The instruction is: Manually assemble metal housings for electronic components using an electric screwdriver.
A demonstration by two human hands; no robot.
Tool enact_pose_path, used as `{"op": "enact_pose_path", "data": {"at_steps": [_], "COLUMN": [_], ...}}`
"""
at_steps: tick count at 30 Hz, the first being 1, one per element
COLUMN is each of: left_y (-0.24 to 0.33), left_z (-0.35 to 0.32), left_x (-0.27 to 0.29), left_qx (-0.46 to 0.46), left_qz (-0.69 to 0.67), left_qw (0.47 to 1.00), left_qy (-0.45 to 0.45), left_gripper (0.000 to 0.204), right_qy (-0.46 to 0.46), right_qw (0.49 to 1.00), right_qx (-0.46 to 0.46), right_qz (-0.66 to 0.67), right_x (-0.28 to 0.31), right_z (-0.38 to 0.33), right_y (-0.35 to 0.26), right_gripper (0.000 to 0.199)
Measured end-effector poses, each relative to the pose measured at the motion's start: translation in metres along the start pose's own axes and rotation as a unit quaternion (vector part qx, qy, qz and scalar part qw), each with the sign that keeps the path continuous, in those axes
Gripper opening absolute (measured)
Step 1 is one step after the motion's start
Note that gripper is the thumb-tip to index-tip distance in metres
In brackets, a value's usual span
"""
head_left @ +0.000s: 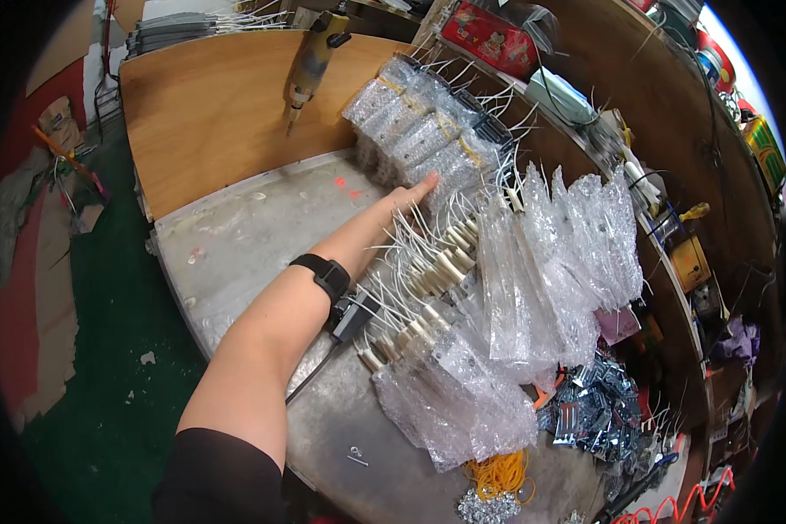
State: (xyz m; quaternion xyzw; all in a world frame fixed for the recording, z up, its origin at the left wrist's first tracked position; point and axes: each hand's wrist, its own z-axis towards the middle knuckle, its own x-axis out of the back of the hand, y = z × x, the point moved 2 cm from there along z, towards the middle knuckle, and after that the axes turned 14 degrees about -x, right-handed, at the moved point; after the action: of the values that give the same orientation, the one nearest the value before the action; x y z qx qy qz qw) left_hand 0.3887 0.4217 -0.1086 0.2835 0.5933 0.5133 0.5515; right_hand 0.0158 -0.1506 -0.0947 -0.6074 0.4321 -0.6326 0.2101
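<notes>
My left hand (417, 189) reaches out to the near side of a row of bubble-wrapped bundles (437, 157) banded with yellow rubber bands. Its thumb lies against the nearest bundle, while the other fingers are hidden, so I cannot see if they grip it. A black watch (327, 278) is on that wrist. Just right of my forearm lie cream-coloured cylinders (450, 266) with thin white wires, their other ends inside clear bubble-wrap sleeves (463, 384). Beside the wrist is a small black box (355, 316) with a cable. My right hand is out of the picture.
A yellow power screwdriver (313, 65) hangs before the wooden board (210, 105). Toward the front of the metal tabletop (244, 236) are orange rubber bands (499, 476), small screws (489, 506) and dark metallic parts (598, 406). A cluttered shelf (664, 253) runs along the right.
</notes>
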Motion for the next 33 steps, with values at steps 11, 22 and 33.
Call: {"op": "enact_pose_path", "data": {"at_steps": [11, 22, 33], "left_y": [0.039, 0.179, 0.121], "left_z": [-0.039, -0.186, -0.258], "left_x": [0.044, -0.039, -0.150], "left_qx": [0.042, -0.352, -0.262], "left_qz": [-0.102, 0.270, 0.719], "left_qw": [0.993, 0.896, 0.591], "left_qy": [0.045, -0.023, -0.255], "left_gripper": [0.054, 0.017, 0.061], "right_qy": [-0.028, -0.038, -0.084], "right_qw": [0.999, 0.996, 0.987], "right_qx": [0.004, 0.033, 0.053], "right_qz": [0.026, 0.077, 0.130], "right_x": [0.001, 0.019, 0.018], "right_z": [0.002, 0.018, 0.014], "right_y": [0.009, 0.032, 0.011], "right_gripper": [0.012, 0.010, 0.005]}}
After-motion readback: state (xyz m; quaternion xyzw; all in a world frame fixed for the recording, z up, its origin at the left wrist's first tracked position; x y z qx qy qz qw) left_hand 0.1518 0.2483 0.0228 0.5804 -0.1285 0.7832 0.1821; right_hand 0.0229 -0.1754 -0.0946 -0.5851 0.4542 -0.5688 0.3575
